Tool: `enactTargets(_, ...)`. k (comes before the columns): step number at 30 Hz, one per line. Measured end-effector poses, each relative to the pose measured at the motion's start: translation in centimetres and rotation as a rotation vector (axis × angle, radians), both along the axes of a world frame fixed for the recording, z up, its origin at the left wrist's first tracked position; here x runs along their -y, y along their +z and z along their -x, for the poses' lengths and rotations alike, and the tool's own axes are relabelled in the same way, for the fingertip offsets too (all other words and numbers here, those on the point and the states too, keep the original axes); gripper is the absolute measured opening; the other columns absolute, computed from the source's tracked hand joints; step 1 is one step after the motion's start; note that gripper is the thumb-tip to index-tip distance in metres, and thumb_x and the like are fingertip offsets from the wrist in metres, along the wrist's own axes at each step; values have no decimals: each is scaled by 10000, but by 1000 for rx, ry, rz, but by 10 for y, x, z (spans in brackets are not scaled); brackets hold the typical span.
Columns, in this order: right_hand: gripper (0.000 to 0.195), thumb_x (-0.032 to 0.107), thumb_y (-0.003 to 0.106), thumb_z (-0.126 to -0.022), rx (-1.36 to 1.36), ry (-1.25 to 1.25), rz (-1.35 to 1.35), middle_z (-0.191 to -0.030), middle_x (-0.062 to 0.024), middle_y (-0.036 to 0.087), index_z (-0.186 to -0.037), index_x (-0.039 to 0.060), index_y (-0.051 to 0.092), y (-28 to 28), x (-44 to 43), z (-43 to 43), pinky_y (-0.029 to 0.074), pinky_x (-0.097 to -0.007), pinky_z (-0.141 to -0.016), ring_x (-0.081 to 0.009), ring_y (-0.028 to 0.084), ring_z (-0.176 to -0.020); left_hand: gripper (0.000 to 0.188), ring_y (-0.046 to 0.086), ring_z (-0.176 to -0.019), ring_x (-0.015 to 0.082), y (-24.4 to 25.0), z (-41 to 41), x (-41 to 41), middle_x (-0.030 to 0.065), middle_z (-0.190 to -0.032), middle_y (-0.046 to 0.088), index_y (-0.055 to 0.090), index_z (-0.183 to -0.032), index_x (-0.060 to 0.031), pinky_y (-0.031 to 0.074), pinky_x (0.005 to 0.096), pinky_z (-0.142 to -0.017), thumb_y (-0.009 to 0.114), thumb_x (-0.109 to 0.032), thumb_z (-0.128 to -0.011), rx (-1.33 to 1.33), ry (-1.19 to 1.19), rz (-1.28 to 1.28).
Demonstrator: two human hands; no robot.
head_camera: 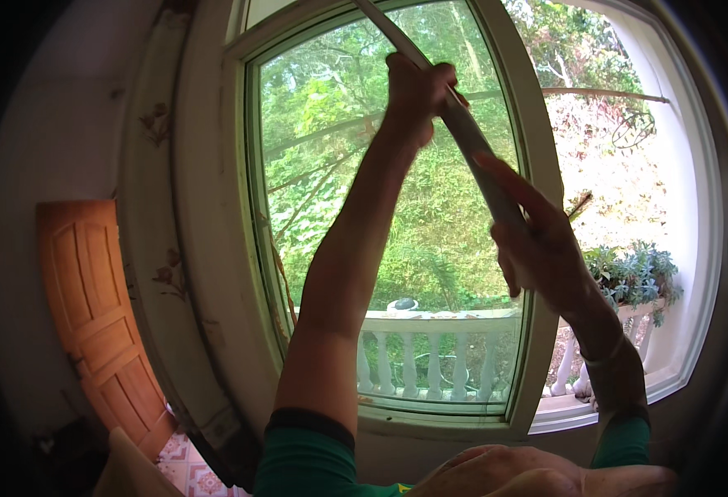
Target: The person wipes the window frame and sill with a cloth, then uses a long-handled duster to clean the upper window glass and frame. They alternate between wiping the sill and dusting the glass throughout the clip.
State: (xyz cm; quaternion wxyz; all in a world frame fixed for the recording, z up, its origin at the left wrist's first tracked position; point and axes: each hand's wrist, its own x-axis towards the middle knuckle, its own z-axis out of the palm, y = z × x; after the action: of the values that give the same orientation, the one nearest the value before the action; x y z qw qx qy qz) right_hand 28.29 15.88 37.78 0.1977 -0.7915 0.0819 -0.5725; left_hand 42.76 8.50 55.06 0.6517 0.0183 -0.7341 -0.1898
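A long pale pole point(467, 132) slants across the view, from the top middle down to the right, in front of a framed glass window pane point(339, 205). High up, my left hand point(418, 93) is closed around the narrower part of the pole. Lower on the right, my right hand point(535, 239) grips the thicker lower part, with a finger stretched along it. The pole's upper end lies beyond the top edge of the view, so what it reaches cannot be seen.
The window's pale frame point(535, 124) stands before me, with an opening to its right. Outside are a white balustrade point(435, 323) and a planter's leafy plants point(640, 273). A wooden door point(100, 310) stands at the left, beyond a wall edge with flower decorations point(168, 273).
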Motion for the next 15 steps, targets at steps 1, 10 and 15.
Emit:
enactTargets(1, 561, 67, 481, -910, 26, -17, 56, -630, 7, 530, -1437, 135, 302, 22, 2, -19, 421, -212, -353, -41, 475, -416, 252, 563, -490, 230, 21, -11, -3, 122, -603, 499, 491, -905, 116, 476, 355, -420, 633, -35, -762, 6, -34, 19)
enactTargets(10, 421, 293, 493, -939, -72, -253, 200, -564, -3, 490, -1350, 212, 458, 164, 3, -80, 260, -209, -333, -71, 453, -413, 104, 601, -585, 201, 121, -82, -5, 156, -746, 573, 499, -787, 62, 540, 325, -501, 547, -26, -812, 33, 97, 295)
enactTargets(15, 394, 342, 471, -936, -175, -269, 259, -610, 19, 464, -1315, 235, 489, 183, 0, -98, 246, -195, -380, -62, 448, -483, 358, 589, -634, 169, 152, -139, 3, 111, -779, 599, 528, -992, 86, 512, 302, -572, 650, -201, -816, 299, 369, 479)
